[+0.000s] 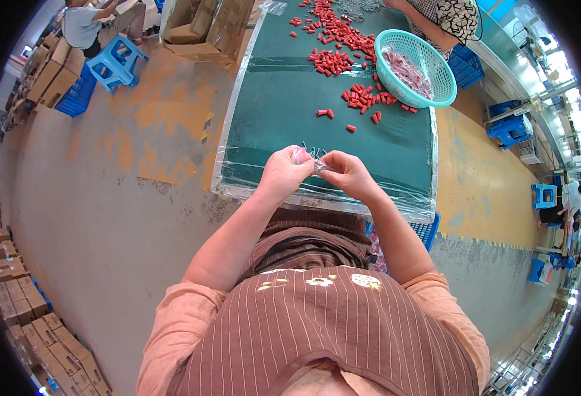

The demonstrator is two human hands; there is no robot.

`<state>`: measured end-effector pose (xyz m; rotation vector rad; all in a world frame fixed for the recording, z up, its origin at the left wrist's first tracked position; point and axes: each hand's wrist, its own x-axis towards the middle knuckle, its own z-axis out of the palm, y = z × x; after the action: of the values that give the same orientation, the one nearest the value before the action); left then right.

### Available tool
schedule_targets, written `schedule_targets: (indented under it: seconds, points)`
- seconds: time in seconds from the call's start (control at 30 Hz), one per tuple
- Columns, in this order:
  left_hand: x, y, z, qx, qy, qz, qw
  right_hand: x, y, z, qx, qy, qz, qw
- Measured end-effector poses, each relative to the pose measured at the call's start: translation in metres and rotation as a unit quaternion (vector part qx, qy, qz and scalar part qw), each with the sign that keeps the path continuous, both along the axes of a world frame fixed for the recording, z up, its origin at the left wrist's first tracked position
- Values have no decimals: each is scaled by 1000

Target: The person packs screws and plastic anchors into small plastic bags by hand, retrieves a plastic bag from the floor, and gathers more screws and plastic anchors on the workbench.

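Above the near edge of the green-topped table (pixel 270 132), my two hands meet. My left hand (pixel 284 175) pinches a small clear plastic bag (pixel 299 155) with something red or pink inside. Fingers of my right hand (pixel 350 174) are closed on the bag's other side. Between the fingertips, several thin metal pieces (pixel 317 153) stick up; their exact kind is too small to tell. Beyond my hands lie loose small red tapered pieces (pixel 363 98), some single and some in heaps. At the far right, a light-teal round basket (pixel 443 74) holds many small clear bags with reddish contents.
Across the table, another person's arm (pixel 412 14) reaches over a heap of metal pieces (pixel 357 8). Open cardboard boxes (pixel 204 30) stand left of the table, near a blue stool (pixel 116 63). A blue crate (pixel 426 231) sits below the table's near right corner.
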<state>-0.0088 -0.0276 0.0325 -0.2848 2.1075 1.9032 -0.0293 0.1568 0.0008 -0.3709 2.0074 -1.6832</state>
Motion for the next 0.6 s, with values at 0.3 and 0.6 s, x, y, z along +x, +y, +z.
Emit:
schedule_targets:
  seconds: [0.3,0.6]
  points:
    - [-2,-7,-5,18,-53,59,997,2,5,-5,-3,-18,-37,999]
    - [-1,-14,-22,-88,44,41,994,-60,27,-23,359,382,-141,840]
